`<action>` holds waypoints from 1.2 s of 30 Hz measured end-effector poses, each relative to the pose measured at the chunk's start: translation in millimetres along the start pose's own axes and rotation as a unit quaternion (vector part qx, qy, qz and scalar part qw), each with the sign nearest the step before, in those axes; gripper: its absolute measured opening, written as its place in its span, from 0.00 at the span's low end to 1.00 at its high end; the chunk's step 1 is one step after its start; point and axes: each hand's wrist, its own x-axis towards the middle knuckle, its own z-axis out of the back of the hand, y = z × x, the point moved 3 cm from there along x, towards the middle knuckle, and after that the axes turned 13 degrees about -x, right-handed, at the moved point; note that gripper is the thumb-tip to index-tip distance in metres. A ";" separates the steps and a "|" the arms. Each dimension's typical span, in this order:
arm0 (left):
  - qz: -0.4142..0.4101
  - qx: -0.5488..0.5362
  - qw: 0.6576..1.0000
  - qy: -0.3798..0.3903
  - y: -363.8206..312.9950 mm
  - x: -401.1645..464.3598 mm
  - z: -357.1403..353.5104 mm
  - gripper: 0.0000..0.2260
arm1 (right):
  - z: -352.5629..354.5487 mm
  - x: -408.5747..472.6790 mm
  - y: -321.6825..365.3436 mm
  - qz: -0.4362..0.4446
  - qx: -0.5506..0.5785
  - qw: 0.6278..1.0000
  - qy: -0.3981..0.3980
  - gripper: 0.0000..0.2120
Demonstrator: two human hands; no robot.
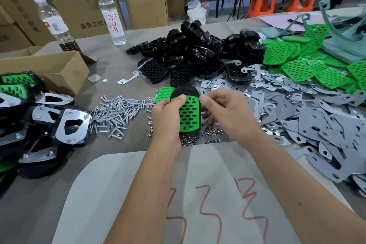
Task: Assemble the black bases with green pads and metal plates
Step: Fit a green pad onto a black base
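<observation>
Nearest, a pale grey sheet with red scrawled marks spread on the grey table, both forearms reaching over it. Just beyond, left hand curled round a black plastic base fitted with a green perforated pad, thumb pressed on the pad's upper edge, piece held upright above the table. Right hand touching the piece's right edge, fingers bent, thumb and forefinger pinched close; whether anything sits between them, cannot tell. Under the hands, a scatter of small metal nuts. To the left, a heap of silver bolts, and further left a stack of finished black bases capped with shiny metal plates. To the right, a broad pile of flat grey metal plates. Behind the held piece, a loose green pad lying flat. Farther back, a mound of bare black bases, loose green perforated pads at right, an open cardboard box at left. Farthest, two clear plastic bottles before stacked cartons.
</observation>
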 end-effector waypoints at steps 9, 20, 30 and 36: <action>0.028 -0.030 0.999 -0.024 -1.9 4.1 3.0 0.08 | -15.1 63.3 -5.7 0.054 -0.550 0.831 0.065 0.19; -0.030 0.031 0.999 -0.004 0.1 -2.2 -3.2 0.13 | 15.6 36.1 -1.9 0.075 -0.382 0.920 -0.034 0.11; -0.051 0.024 0.998 -0.016 -10.3 -11.8 -4.0 0.11 | -6.2 8.4 15.3 -0.008 0.035 0.996 0.076 0.08; -0.111 -0.009 0.991 -0.079 -24.4 -4.1 13.3 0.12 | -32.5 16.8 22.4 0.000 0.040 0.999 0.023 0.06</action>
